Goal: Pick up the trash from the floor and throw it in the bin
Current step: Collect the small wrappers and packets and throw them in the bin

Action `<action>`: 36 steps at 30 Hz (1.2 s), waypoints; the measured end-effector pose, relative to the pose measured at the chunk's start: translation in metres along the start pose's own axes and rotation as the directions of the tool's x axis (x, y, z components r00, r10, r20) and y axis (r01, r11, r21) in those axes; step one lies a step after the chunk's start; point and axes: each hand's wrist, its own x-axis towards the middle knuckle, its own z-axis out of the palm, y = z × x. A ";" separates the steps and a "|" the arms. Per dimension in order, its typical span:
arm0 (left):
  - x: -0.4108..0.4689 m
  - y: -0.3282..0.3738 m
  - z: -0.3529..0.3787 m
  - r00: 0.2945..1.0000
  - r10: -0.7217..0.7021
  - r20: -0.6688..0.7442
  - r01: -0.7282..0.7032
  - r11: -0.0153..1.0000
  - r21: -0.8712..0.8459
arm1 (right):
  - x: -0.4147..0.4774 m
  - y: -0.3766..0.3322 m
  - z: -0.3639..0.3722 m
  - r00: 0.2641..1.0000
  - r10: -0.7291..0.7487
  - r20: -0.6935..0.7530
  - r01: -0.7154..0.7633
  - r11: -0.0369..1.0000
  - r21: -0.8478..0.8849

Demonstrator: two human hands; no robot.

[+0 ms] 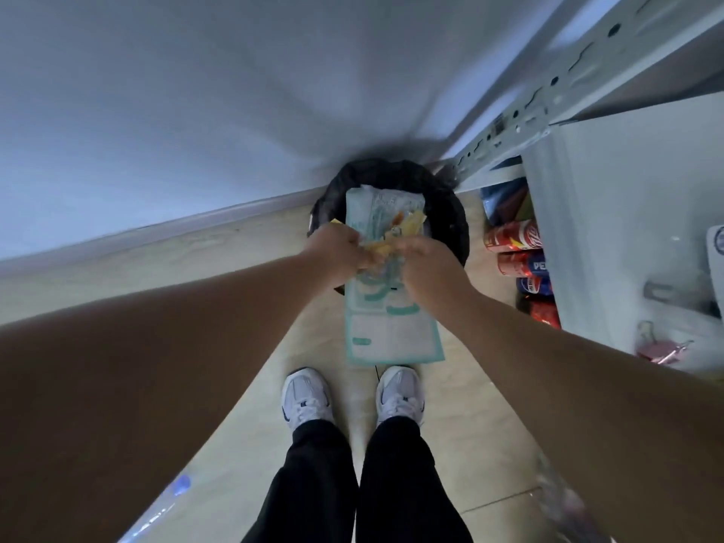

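Standing at the black-lined bin (450, 213), which sits on the tiled floor (243, 386) against the wall, the person holds a flat teal-and-white pack (388, 331) with both hands. The left hand (339, 248) and right hand (425, 264) each curl their fingers round a side of it, with crumpled yellow wrappers (407, 225) bunched between them. The pack's far end lies above the bin's mouth (the near end juts back toward the white shoes (305, 397)). Soda cans (513, 237) lie under a metal shelf (627, 229) to the right.

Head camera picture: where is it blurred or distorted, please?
Head view: wide-angle distortion bends the skirting board; motion blur smears the wall; left hand, right hand and trash look soft; light is dim, bluish.
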 end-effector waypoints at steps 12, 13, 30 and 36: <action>-0.018 -0.035 0.013 0.969 -0.158 -0.188 0.180 0.977 0.110 | 0.018 -0.001 -0.002 0.951 -0.306 -0.044 0.238 0.814 -0.531; -0.016 -0.034 0.016 0.972 -0.156 -0.175 0.170 0.983 0.071 | 0.019 -0.002 -0.002 0.944 -0.327 -0.051 0.244 0.790 -0.562; -0.009 -0.033 0.038 0.886 0.205 -0.416 -0.012 0.907 0.421 | 0.065 0.013 -0.002 0.939 -0.132 0.317 0.336 0.545 -0.768; 0.028 -0.080 0.019 0.834 -0.399 -0.382 0.372 0.917 -0.145 | 0.090 0.036 0.015 0.939 0.000 0.343 0.295 0.512 -0.806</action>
